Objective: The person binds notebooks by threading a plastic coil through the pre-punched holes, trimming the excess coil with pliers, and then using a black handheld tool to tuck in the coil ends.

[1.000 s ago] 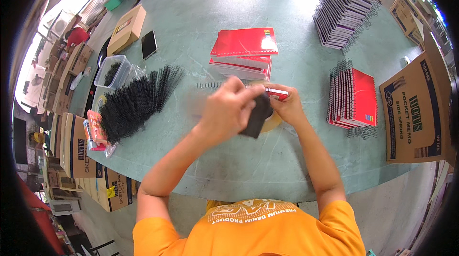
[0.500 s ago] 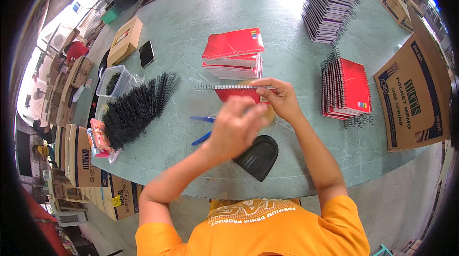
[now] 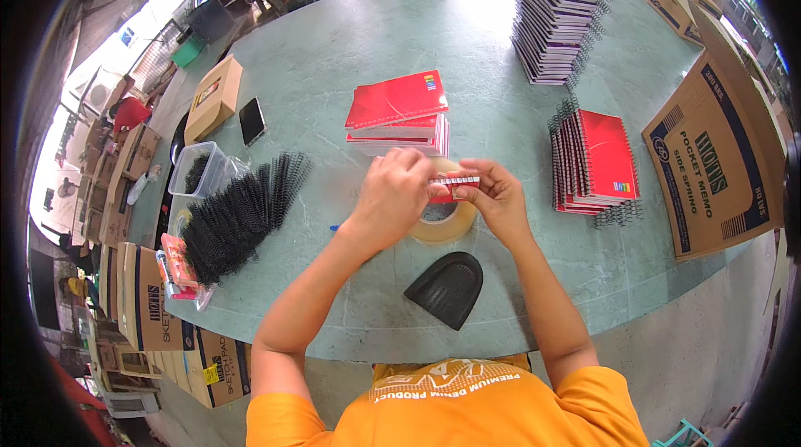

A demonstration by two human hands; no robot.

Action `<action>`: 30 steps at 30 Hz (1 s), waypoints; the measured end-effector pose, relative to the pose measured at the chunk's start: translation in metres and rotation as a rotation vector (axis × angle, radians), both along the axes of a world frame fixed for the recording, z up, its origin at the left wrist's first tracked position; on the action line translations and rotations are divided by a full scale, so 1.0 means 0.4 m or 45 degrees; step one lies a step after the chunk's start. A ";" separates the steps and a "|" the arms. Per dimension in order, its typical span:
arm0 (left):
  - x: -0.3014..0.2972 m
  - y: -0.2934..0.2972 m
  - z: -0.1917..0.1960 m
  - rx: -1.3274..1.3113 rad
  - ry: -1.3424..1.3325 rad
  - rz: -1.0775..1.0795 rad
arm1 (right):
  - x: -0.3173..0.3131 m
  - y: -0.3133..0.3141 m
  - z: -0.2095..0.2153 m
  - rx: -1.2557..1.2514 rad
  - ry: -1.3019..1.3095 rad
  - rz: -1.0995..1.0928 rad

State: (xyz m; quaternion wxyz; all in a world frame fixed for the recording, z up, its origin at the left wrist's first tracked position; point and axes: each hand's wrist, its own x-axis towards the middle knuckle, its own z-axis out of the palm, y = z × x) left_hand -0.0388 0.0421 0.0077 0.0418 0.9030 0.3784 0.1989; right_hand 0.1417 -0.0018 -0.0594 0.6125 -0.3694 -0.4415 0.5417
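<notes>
A small red notebook (image 3: 451, 187) is held between both hands above a green round table (image 3: 400, 55), directly over a roll of clear tape (image 3: 444, 222) that lies flat on the tabletop. The left hand (image 3: 395, 196) is closed over the notebook's left end, its fingers curled down across the cover, while the right hand (image 3: 497, 196) pinches the right end between thumb and fingers — the notebook's white, ribbed edge is turned upward between them. Just in front of the person, near the table's edge, a black rounded plastic piece (image 3: 448, 287) is lying flat, apart from the tape roll. Behind the hands a short stack of red notebooks (image 3: 399, 113) is set, its top one slightly askew. To the right, a row of red spiral-bound notebooks (image 3: 594, 161) is leaned together with the wire coils showing, and farther back a tall stack of bound notebooks (image 3: 556, 15) is seen. To the left, a heap of black spiral coils (image 3: 240, 212) is spread across the table beside a clear plastic tub (image 3: 194, 170) — more coils are held in it. A black phone (image 3: 251, 121) and a brown cardboard box (image 3: 214, 98) are placed beyond the tub, and a large open carton (image 3: 717, 159) is stood at the right edge.
</notes>
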 end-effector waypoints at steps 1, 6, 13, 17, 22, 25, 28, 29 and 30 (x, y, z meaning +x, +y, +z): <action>0.006 0.016 0.026 0.056 -0.158 -0.041 | 0.014 0.001 -0.028 -0.011 -0.088 -0.033; 0.087 0.113 0.223 -0.054 -1.041 0.127 | 0.029 0.005 -0.063 -0.006 -0.259 -0.101; 0.454 -0.039 0.031 -0.483 0.435 -0.914 | 0.076 0.010 -0.223 0.080 -0.522 -0.179; 0.337 -0.074 0.139 -0.168 0.117 -0.893 | 0.046 -0.023 -0.074 0.245 -0.645 -0.560; 0.112 0.020 0.121 -0.139 0.010 -0.418 | 0.013 -0.024 -0.033 0.037 -0.286 -0.239; 0.072 0.020 0.056 -0.108 0.074 -0.354 | 0.015 -0.020 -0.065 -0.045 -0.160 -0.219; 0.074 0.013 0.045 -0.213 0.076 -0.284 | 0.013 -0.025 -0.060 -0.050 -0.161 -0.232; 0.083 0.013 0.047 -0.265 0.009 -0.279 | 0.013 -0.026 -0.059 -0.054 -0.167 -0.236; 0.089 0.013 0.047 -0.316 -0.057 -0.274 | 0.014 -0.028 -0.058 -0.057 -0.172 -0.240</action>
